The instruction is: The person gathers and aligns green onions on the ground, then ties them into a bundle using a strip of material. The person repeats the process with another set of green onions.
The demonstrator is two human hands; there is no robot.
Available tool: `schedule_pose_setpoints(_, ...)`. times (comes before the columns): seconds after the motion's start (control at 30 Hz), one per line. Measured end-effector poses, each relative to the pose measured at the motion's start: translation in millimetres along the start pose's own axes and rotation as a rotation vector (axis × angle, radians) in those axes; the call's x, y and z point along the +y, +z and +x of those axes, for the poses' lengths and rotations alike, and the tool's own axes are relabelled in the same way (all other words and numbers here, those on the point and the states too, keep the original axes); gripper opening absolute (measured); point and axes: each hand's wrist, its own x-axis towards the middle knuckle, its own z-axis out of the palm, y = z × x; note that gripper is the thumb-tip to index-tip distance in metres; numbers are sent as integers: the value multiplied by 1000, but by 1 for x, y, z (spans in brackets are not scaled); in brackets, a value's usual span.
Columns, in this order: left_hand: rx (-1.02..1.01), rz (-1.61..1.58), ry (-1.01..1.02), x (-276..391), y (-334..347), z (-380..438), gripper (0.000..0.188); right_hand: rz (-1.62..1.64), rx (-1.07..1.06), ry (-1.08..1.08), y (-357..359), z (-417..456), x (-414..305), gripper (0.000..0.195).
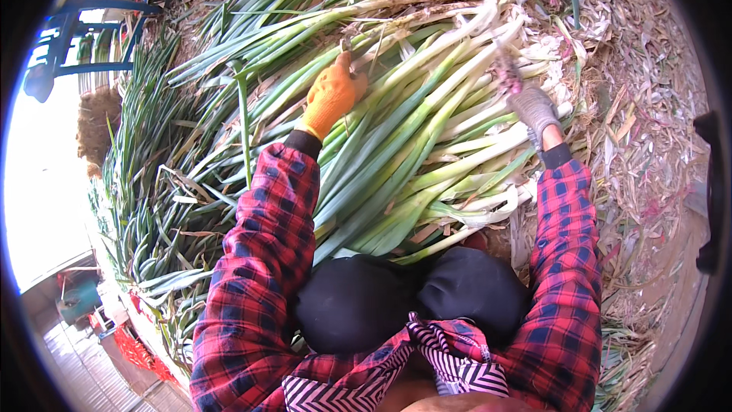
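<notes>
My left hand (331,95), in an orange knit glove, is on the upper part of a pile of long green onions (400,109). Its fingers are bent beside a pale, dry-looking stalk (366,60), and whether they grip it cannot be told. My right hand (534,107) wears a grey glove and is at the white root ends of the pile. From its fingers sticks a blurred reddish-purple strip (508,71), too smeared to identify. White stems (486,146) point right, and green leaves (366,171) run down towards my dark-trousered knees.
Dry peelings and root scraps (646,86) cover the ground at right. More onion leaves (148,154) are heaped at left. A blue metal frame (97,66) stands at the upper left, near bundled onions (97,109). A red net-like material (140,352) lies at the lower left.
</notes>
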Motion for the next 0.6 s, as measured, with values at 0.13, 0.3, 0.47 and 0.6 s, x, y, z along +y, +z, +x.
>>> schedule_pose_setpoints(0.13, 304, 350, 198, 15, 1, 6, 79, -2, 39, 27, -3, 18, 11, 48)
schedule_pose_setpoints(0.3, 99, 328, 44, 13, 4, 44, 72, -125, 81, -76, -2, 51, 37, 52)
schedule_pose_setpoints(0.47, -34, 294, 74, -6, 17, 49, 47, -108, -170, -358, 44, -52, -42, 47)
schedule_pose_setpoints(0.6, -97, 303, 125, 5, 1, 18, 47, -41, -181, -442, 43, -61, -44, 63)
